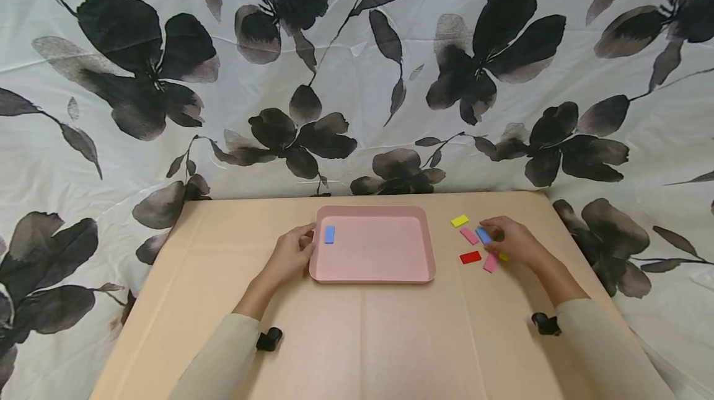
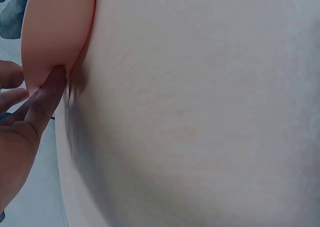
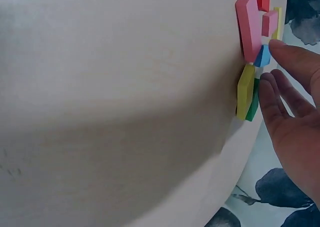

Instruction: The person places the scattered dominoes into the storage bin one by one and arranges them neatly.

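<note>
A pink rectangular tray [image 1: 374, 276] lies on the table, with one small blue block [image 1: 330, 234] inside near its left end. My left hand [image 1: 290, 255] holds the tray's left edge, thumb and fingers against the rim; the left wrist view shows the tray wall [image 2: 57, 32] under the fingertips. Right of the tray, my right hand [image 1: 512, 240] hovers over a loose group of small flat blocks. Its thumb and fingers stand apart beside a blue block [image 3: 262, 56] and a green block [image 3: 253, 102]. Whether the fingertips touch either one is unclear.
Around the right hand lie a yellow block [image 1: 460, 221], a pink block [image 1: 469, 235], a red block [image 1: 470, 257], another pink block [image 1: 490, 262] and a partly covered yellow block [image 3: 245, 92]. A floral cloth [image 1: 390, 77] rises behind the tan table [image 1: 362, 338].
</note>
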A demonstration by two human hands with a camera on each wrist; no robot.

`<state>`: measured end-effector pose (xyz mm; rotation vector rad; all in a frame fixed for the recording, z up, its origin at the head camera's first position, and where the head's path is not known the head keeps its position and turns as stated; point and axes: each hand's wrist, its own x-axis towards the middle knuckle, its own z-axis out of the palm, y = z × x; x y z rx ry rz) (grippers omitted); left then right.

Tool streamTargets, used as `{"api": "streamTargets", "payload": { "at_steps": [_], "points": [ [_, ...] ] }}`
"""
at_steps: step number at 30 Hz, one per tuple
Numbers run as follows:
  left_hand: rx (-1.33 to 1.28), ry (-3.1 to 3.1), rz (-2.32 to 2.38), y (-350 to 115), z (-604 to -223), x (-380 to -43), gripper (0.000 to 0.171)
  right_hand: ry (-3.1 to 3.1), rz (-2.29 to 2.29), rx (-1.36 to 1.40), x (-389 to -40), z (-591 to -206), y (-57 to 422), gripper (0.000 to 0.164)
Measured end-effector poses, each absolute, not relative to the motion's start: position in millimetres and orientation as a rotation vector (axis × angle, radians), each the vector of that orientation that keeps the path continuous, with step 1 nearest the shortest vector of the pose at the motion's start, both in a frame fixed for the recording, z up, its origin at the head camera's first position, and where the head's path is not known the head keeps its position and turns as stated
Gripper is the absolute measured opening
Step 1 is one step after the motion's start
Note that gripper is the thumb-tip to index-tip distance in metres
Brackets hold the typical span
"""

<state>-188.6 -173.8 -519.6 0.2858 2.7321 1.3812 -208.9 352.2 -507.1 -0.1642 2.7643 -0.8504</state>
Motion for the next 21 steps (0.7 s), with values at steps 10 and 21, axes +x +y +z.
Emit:
{"api": "streamTargets", "payload": {
  "at_steps": [10, 21],
  "points": [
    [0.289, 2.729, 1.403, -173.3, -519.3, -190.4, 0.051, 2.756, -0.771, -0.2, -219.1, -510.2, 355.9, 0.056],
    [0.282, 2.737, 1.406, -173.4, -522.1, -188.0, 0.05, 2.742, -0.791, -0.204, -221.8, -518.1, 357.6, 0.051]
  ]
}}
